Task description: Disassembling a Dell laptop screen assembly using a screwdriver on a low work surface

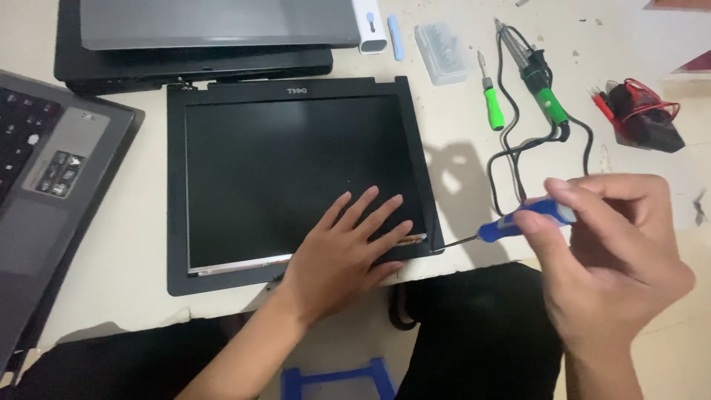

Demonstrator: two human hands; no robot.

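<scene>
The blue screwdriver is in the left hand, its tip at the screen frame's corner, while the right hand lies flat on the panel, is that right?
The hands are swapped. In the head view the right hand holds the blue screwdriver, tip at the screen frame's corner, and the left hand lies flat on the panel.

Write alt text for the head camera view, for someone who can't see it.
A left hand presses flat on a black laptop screen panel while the right hand holds a blue screwdriver, its tip at the panel's lower right corner. Laptops, a green screwdriver and a soldering iron lie on the table.
</scene>
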